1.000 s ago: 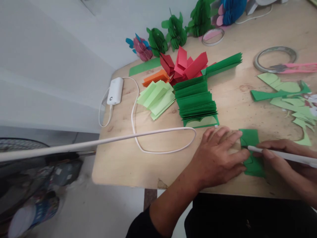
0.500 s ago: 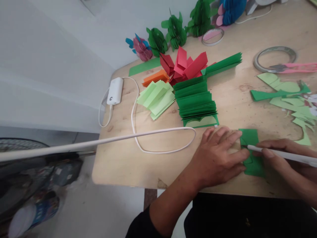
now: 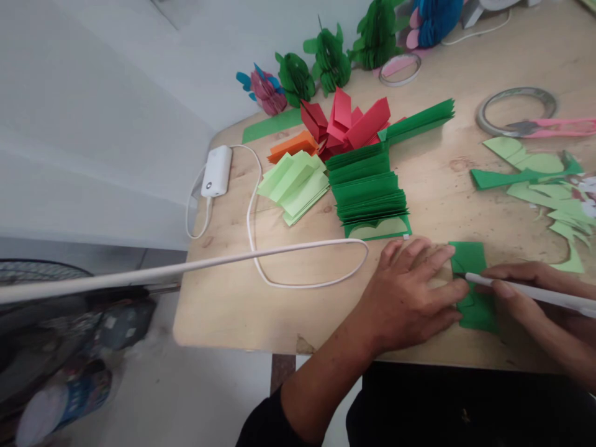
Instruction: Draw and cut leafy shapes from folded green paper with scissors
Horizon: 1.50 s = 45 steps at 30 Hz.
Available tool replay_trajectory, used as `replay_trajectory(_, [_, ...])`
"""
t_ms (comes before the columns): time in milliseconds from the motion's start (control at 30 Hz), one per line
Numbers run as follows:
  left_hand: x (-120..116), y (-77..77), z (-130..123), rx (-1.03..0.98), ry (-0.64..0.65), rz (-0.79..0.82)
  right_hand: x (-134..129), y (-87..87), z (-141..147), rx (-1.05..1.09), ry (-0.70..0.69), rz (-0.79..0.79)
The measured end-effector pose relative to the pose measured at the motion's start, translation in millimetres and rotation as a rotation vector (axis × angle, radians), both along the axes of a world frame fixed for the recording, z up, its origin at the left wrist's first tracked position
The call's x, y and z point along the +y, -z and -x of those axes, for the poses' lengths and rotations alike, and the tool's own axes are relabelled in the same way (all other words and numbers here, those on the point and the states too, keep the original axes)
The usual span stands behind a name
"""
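A small sheet of green paper (image 3: 475,310) lies near the table's front edge, with a dark curved line drawn on it. My left hand (image 3: 414,295) rests flat, fingers spread, its fingertips on the paper's left edge. In my right hand (image 3: 535,310) is a white pen (image 3: 526,289), its dark tip touching the paper by my left fingers. Just beyond my left hand stands a row of folded green paper (image 3: 367,186), with a pale green scalloped piece (image 3: 379,228) on its nearest panel.
Folded light green paper (image 3: 295,186), orange paper (image 3: 293,146) and red paper (image 3: 347,124) lie farther back. Pink scissors (image 3: 563,127), a tape roll (image 3: 484,112) and paper scraps (image 3: 544,192) are at right. A white cable (image 3: 298,250) crosses the table from a power bank (image 3: 216,171).
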<state>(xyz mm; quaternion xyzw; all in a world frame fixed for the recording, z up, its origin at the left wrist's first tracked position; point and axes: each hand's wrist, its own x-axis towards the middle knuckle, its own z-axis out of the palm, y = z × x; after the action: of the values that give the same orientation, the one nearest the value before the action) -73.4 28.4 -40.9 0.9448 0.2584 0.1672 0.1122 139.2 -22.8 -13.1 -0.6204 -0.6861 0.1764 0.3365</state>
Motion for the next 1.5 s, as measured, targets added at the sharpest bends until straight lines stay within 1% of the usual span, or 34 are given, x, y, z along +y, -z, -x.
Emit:
replay_trajectory(133, [-0.3,0.3,0.3,0.019,0.001,-0.001,-2.1,1.7,-1.3,0.021,0.031,0.045])
replay_trajectory(367, [-0.7,1.4,0.2,0.007,-0.007,-0.026,-1.4,-0.1,-1.5,-0.008,0.024,-0.002])
replay_trajectory(567, [-0.4,0.8,0.5,0.003,-0.002,-0.01,-3.8,2.6,-1.7,0.024,0.057,0.053])
replay_trajectory(833, [-0.3,0.5,0.8,-0.002,0.003,-0.009,-3.1,1.4,-1.4,0.009,0.042,0.019])
replay_trajectory(1033, [0.0,-0.4,0.5,0.006,0.001,0.006,1.0,-2.8,1.8,-0.004,0.032,-0.004])
replay_trajectory(1267, [-0.7,-0.4,0.9,0.007,-0.008,-0.013,1.3,-5.7,1.6,-0.03,0.032,-0.025])
replay_trajectory(1500, [-1.2,-0.5,0.7,0.005,-0.012,0.006,-3.2,-1.2,-1.8,-0.009,0.082,0.036])
